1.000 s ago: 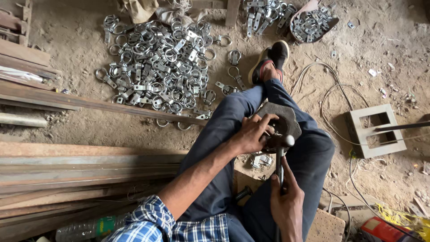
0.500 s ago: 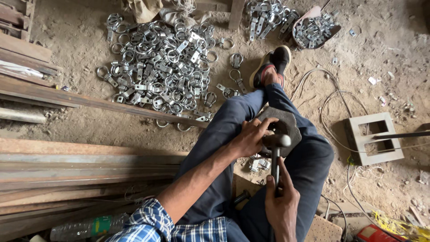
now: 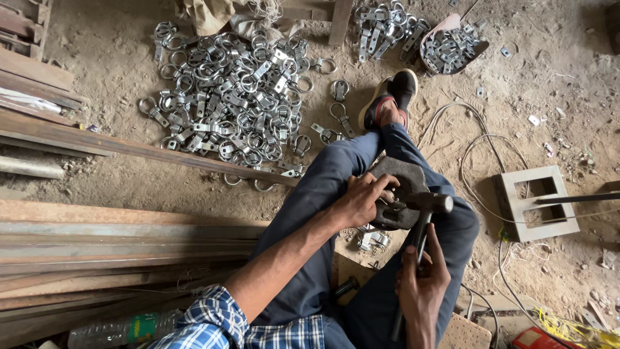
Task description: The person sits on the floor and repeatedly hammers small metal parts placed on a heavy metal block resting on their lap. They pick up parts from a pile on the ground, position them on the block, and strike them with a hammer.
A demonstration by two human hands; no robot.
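Metal ring clamps (image 3: 239,97) heaped beyond hands (image 3: 361,200), hammer (image 3: 423,213).

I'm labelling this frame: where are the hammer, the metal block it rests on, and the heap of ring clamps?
hammer (image 3: 431,203), head view, on its steel head.
metal block (image 3: 399,174), head view, on its top face.
heap of ring clamps (image 3: 232,97), head view, on its middle.

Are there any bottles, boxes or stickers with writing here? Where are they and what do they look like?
Clear plastic bottle with a green label band: lying on its side, bottom left, beside the checked sleeve.
Red box-like package: bottom right on the dirt, only partly in view.
No signs or screens visible.
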